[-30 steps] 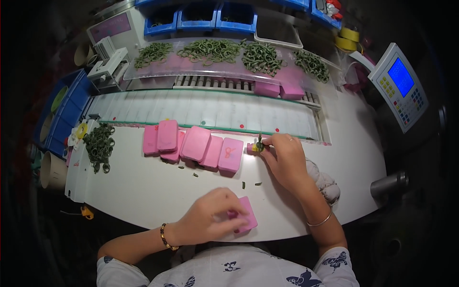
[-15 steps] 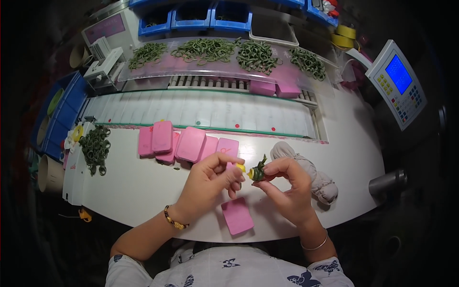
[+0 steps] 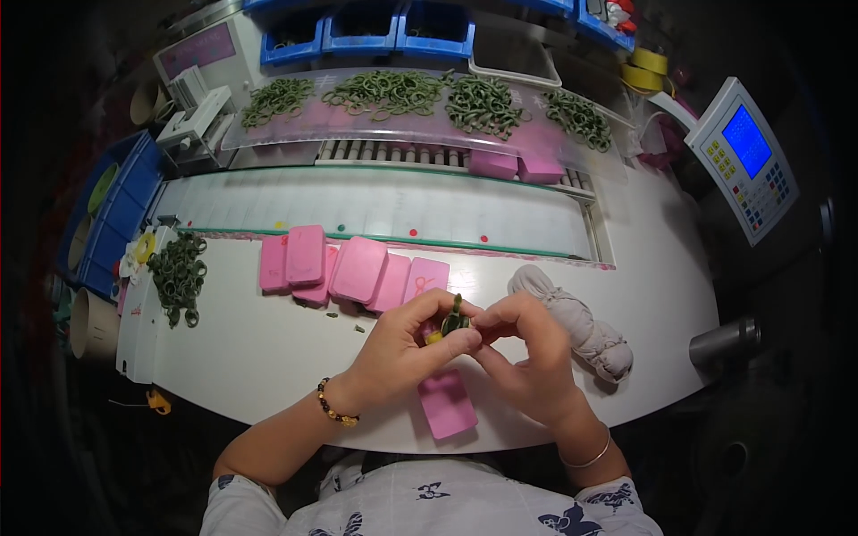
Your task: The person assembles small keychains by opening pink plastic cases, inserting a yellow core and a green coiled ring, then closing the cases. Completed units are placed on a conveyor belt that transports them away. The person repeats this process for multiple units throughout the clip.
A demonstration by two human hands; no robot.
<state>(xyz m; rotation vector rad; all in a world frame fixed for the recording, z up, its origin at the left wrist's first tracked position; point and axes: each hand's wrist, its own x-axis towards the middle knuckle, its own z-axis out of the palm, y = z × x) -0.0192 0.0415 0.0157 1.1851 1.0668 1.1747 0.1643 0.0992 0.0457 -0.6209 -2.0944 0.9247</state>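
**Green piece pinched at the middle of a white bench**

Taking the hands as the clock's centre, a blue crate (image 3: 116, 214) stands near ten o'clock, with the dark room beyond. A pile of dark green rings (image 3: 181, 277) lies at nine on the white bench (image 3: 259, 357). Pink blocks (image 3: 360, 268), some overlapping, sit around ten to eleven; a pale belt (image 3: 375, 204) edged in green runs across twelve, below a clear shelf (image 3: 304, 129) bearing more rings.

The left hand (image 3: 398, 344) has its grip on a small green piece (image 3: 456, 320) with yellow beside it; fingers partly hide it. The right hand's (image 3: 527, 348) fingertips meet there, but I cannot tell whether they grasp anything. At six, a single pink block (image 3: 449, 406) lies partly behind the left hand.

A grey cloth bundle (image 3: 581, 326) lies toward three, a metal cylinder (image 3: 726, 347) farther out at three, and a keypad with a blue screen (image 3: 748, 143) at two.
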